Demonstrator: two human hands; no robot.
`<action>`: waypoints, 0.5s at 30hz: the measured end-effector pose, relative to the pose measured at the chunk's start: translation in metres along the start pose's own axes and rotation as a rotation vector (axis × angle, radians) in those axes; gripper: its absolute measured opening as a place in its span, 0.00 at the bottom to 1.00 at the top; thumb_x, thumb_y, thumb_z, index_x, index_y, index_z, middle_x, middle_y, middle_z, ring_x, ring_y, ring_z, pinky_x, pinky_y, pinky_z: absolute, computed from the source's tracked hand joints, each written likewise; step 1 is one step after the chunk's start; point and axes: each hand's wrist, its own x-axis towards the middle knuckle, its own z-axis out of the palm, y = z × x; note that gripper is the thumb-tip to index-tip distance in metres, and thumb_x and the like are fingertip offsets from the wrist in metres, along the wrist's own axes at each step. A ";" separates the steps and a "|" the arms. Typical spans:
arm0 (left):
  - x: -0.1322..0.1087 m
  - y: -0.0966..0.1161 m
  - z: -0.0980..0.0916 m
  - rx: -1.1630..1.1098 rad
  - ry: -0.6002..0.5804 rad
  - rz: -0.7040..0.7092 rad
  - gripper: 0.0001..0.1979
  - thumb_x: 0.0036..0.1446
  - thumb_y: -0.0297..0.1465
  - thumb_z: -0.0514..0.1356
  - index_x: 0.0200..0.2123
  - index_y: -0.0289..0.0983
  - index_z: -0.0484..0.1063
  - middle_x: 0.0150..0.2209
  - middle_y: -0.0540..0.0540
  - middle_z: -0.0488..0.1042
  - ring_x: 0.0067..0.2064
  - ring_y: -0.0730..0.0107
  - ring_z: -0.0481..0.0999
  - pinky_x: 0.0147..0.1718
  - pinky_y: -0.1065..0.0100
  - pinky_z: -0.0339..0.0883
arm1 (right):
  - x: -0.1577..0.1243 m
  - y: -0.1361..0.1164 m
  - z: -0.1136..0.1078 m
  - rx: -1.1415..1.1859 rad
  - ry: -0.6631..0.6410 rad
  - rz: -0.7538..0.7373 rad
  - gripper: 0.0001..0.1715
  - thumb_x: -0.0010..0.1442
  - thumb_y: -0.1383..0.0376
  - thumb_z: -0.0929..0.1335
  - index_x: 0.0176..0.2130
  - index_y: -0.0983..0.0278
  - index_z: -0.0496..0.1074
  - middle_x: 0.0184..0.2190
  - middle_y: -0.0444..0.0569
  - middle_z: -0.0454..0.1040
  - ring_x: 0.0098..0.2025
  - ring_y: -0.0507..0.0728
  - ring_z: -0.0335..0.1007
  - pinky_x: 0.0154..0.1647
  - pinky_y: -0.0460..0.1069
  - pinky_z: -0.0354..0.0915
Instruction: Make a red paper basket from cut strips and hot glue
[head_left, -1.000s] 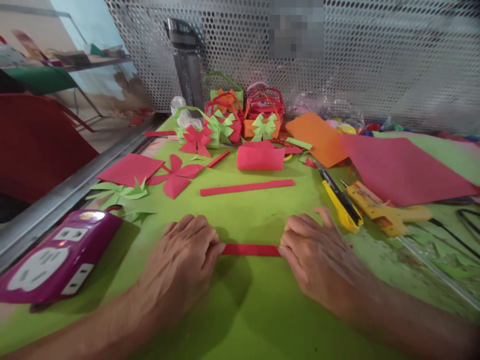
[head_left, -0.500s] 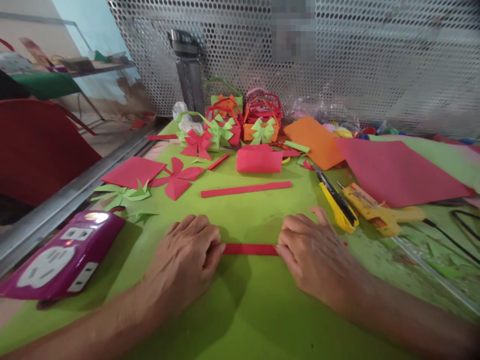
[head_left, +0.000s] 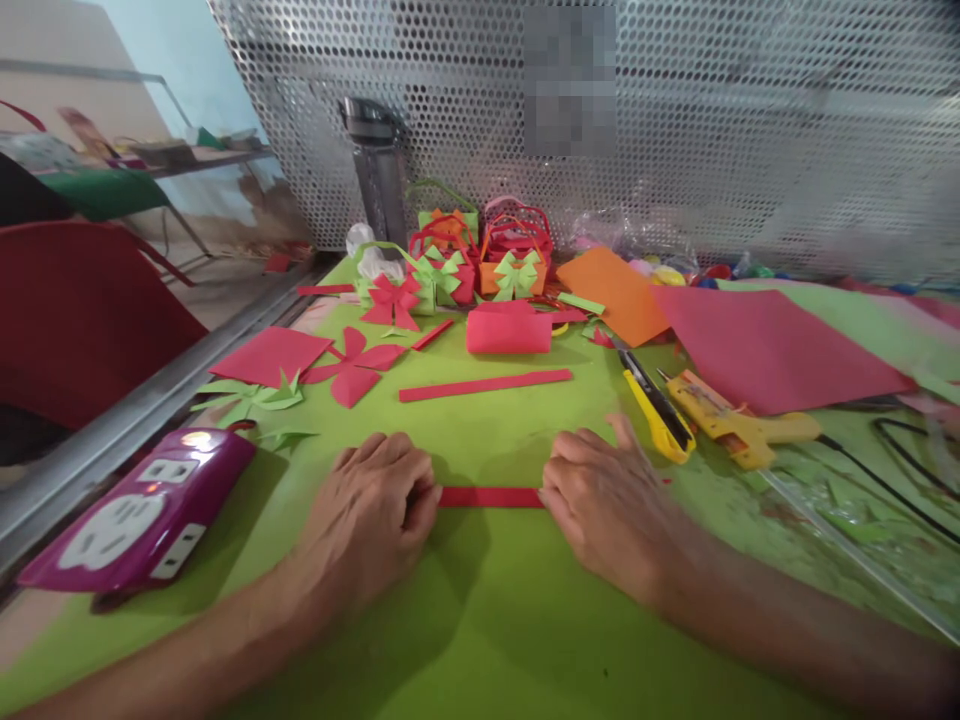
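A narrow red paper strip [head_left: 490, 497] lies crosswise on the green work surface [head_left: 517, 620]. My left hand [head_left: 375, 495] is closed on its left part, thumb and curled fingers pinching it. On its right part my right hand [head_left: 600, 500] is closed in the same way, and a tiny red end shows beyond that hand. Just past the hands lies a second red strip [head_left: 485, 385], untouched. Behind that stands a folded red paper piece [head_left: 508, 330]. Red petal-shaped paper [head_left: 354, 368] sits to the left of it.
A purple power strip [head_left: 150, 510] stands at left. At right are a yellow utility knife [head_left: 660, 415], a yellow glue gun [head_left: 739, 420] and red sheets [head_left: 780, 350]. Small paper baskets [head_left: 514, 265] and a dark bottle [head_left: 379, 180] stand before the perforated metal panel [head_left: 465, 90].
The view has shifted slightly, so objects on the table appear a little lower and mostly further left at right. Both hands keep their grip on the strip, which looks much the same.
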 end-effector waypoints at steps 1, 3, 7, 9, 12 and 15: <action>0.000 0.000 0.000 0.009 -0.003 -0.001 0.09 0.53 0.26 0.49 0.22 0.38 0.60 0.26 0.49 0.67 0.30 0.67 0.64 0.30 0.64 0.55 | 0.000 0.000 0.000 0.002 0.003 -0.002 0.14 0.56 0.73 0.65 0.21 0.63 0.69 0.25 0.43 0.67 0.32 0.53 0.64 0.53 0.61 0.49; 0.000 0.000 0.000 0.020 -0.017 -0.012 0.08 0.53 0.26 0.49 0.22 0.38 0.59 0.26 0.49 0.67 0.30 0.67 0.65 0.31 0.64 0.55 | 0.001 -0.001 -0.002 0.002 -0.011 0.010 0.14 0.56 0.73 0.65 0.22 0.63 0.69 0.25 0.43 0.67 0.32 0.53 0.64 0.54 0.62 0.49; 0.001 0.001 -0.001 0.019 -0.030 -0.050 0.06 0.52 0.26 0.49 0.23 0.37 0.60 0.27 0.49 0.68 0.30 0.67 0.65 0.31 0.64 0.55 | 0.002 -0.004 -0.005 -0.008 -0.076 0.038 0.13 0.57 0.73 0.65 0.23 0.63 0.70 0.27 0.44 0.69 0.34 0.54 0.66 0.53 0.62 0.51; 0.001 0.000 -0.002 0.018 -0.030 -0.069 0.05 0.52 0.24 0.49 0.25 0.37 0.61 0.27 0.49 0.68 0.31 0.68 0.65 0.32 0.64 0.56 | 0.002 -0.004 -0.004 -0.012 -0.052 0.029 0.12 0.57 0.73 0.65 0.23 0.63 0.70 0.26 0.43 0.68 0.35 0.54 0.66 0.53 0.62 0.51; 0.000 0.000 -0.005 0.037 -0.032 -0.069 0.07 0.53 0.23 0.49 0.33 0.36 0.65 0.28 0.49 0.68 0.32 0.67 0.67 0.33 0.64 0.57 | 0.002 -0.003 -0.002 -0.009 -0.010 0.014 0.13 0.57 0.73 0.65 0.23 0.64 0.69 0.25 0.43 0.68 0.35 0.54 0.66 0.53 0.63 0.51; 0.001 0.002 -0.008 0.157 -0.091 0.061 0.22 0.53 0.18 0.47 0.50 0.39 0.64 0.32 0.49 0.67 0.32 0.68 0.67 0.35 0.64 0.58 | 0.002 -0.001 0.002 0.004 -0.009 0.004 0.12 0.56 0.74 0.66 0.23 0.63 0.70 0.26 0.44 0.69 0.36 0.55 0.66 0.54 0.65 0.49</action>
